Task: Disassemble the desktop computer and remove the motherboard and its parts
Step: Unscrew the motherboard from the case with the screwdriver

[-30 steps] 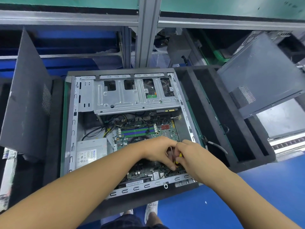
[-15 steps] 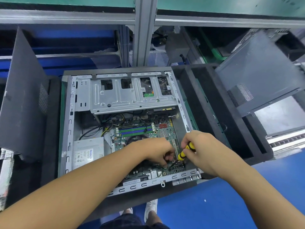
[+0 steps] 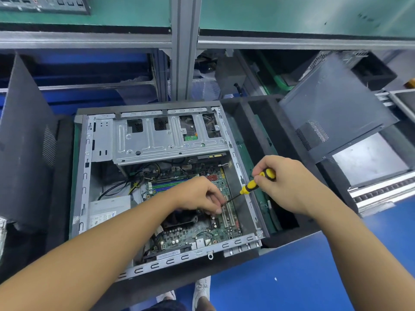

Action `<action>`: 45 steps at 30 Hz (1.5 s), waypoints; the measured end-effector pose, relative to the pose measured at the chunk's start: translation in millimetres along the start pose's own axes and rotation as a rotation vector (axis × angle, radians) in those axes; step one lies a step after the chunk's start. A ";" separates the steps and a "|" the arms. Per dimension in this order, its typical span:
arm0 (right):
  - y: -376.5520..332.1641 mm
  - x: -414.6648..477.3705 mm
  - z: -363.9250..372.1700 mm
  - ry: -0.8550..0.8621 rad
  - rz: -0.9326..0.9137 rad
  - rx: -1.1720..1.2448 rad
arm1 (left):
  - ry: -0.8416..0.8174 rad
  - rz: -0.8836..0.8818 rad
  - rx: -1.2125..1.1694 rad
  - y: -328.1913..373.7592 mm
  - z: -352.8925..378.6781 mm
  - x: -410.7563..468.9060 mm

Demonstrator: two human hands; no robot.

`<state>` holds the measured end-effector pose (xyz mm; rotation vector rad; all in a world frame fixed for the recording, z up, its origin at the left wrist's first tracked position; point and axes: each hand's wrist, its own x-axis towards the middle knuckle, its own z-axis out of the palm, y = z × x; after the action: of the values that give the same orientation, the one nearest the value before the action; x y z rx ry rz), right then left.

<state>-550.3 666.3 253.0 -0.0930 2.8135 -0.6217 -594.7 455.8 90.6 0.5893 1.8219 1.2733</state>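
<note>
1. Motherboard [image 3: 190, 232] sits fastened (I judge) inside the opened case [image 3: 85, 176].
2. My right hand [image 3: 285, 182] grips the screwdriver [image 3: 258, 181]; my left hand [image 3: 199, 196] pinches its tip.
3. Lifting out board and parts is not yet done.

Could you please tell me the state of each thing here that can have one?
computer case: open, lying on its side.
motherboard: inside the case.
screwdriver: slanted, tip at the board.
right hand: grips the screwdriver handle.
left hand: fingers curled at the tip, grip unclear.
</note>
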 end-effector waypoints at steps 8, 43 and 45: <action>7.3 2.2 -0.4 0.093 0.038 0.113 | 0.064 0.016 0.000 5.2 -4.6 -3.6; 166.4 -47.8 -18.4 0.510 0.323 0.294 | 0.129 -0.462 0.440 111.2 96.2 198.7; 164.7 -43.6 -20.5 0.508 0.302 0.295 | 0.003 -0.376 0.595 114.6 87.5 193.7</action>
<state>-514.8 829.0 211.7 0.6152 3.0581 -1.0998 -638.6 692.1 114.0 0.5160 2.1921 0.4758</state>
